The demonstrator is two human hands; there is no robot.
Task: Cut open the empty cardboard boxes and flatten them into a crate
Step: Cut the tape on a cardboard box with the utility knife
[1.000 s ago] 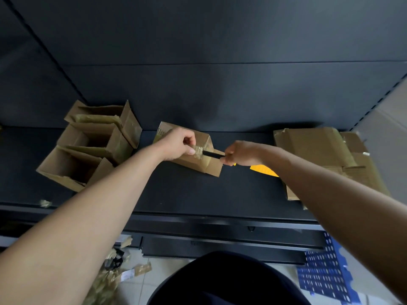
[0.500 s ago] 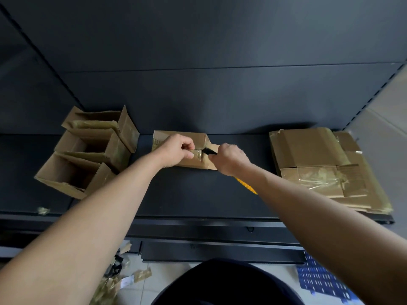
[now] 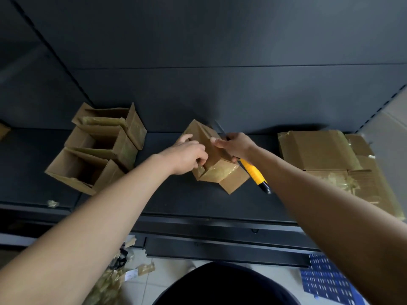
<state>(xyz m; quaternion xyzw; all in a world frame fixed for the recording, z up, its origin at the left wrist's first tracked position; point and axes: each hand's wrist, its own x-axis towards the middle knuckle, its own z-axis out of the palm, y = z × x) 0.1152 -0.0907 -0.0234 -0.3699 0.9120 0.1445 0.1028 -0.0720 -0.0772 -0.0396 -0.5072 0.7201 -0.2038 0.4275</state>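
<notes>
A small taped cardboard box (image 3: 220, 170) lies tilted on the dark shelf (image 3: 198, 203) at the middle. My left hand (image 3: 189, 156) grips its left side, fingers curled over the taped edge. My right hand (image 3: 236, 146) holds a yellow-handled box cutter (image 3: 253, 172), its blade pointing up past the box's far corner, while its fingers press on the box's top. Three opened boxes (image 3: 99, 146) stand in a cluster at the left. A stack of flattened cardboard (image 3: 330, 159) lies at the right.
The shelf's dark back panel rises right behind the boxes. Torn tape scraps (image 3: 114, 280) lie on the tiled floor at lower left. A blue perforated crate (image 3: 326, 280) shows at the lower right. A small tape scrap (image 3: 52, 203) sits near the shelf's front edge.
The box has been turned, its long side now running toward me. My right hand swung the cutter's blade off the tape, so it points away past the box. Both hands now grasp the box.
</notes>
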